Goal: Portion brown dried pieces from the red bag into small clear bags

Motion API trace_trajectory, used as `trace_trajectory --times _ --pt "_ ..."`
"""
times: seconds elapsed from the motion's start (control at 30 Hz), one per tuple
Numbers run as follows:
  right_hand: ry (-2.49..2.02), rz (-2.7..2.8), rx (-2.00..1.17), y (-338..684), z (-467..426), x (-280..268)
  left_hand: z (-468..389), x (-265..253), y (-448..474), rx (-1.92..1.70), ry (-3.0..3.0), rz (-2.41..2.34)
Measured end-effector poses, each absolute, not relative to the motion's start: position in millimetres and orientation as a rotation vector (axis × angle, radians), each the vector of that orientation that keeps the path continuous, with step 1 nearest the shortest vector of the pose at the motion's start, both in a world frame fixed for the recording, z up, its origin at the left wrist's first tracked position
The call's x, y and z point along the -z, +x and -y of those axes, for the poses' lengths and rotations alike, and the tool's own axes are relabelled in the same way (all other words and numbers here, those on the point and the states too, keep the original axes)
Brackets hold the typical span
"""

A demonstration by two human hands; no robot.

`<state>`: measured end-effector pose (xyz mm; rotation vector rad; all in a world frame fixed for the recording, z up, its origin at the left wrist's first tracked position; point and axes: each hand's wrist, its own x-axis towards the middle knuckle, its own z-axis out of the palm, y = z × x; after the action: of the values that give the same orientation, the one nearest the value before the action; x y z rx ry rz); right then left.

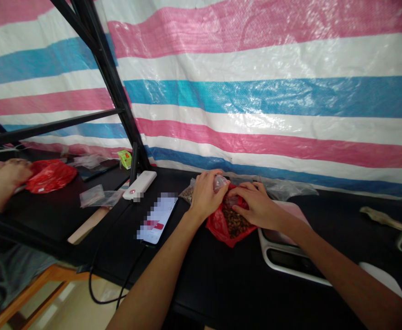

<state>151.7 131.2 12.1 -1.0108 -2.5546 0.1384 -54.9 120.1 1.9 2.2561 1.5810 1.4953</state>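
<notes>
Brown pieces (pixel 237 223) sit in a red bag (pixel 219 225) near the table's (pixel 208 279) back edge, where the left hand's (pixel 204 195) fingers close on clear plastic (pixel 220 183) and the right hand's (pixel 258 204) curl at the bag's mouth, their grip unclear. Beside it stands a scale (pixel 268 259); toward the left edge, a phone's (pixel 161 220) screen is blurred beyond reading.

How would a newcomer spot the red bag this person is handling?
Below the big striped sheet runs a black table. On it, between the phone and the white-edged scale, sits the red bag, with the person's left hand and right hand at its top. Unlike the second red bag, by a co-worker's hands at far left, it shows small brown pieces inside.
</notes>
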Motion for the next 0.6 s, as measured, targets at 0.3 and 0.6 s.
trace_trajectory --times 0.3,0.6 --pt "-0.961 2.067 0.106 150.6 -96.4 -35.8 -123.3 5.9 -54.2 -1.556 2.274 -1.563" --pt "-0.907 2.538 -0.168 167.5 -73.2 -23.6 -103.1 -31.0 -54.4 -1.445 2.219 -1.812"
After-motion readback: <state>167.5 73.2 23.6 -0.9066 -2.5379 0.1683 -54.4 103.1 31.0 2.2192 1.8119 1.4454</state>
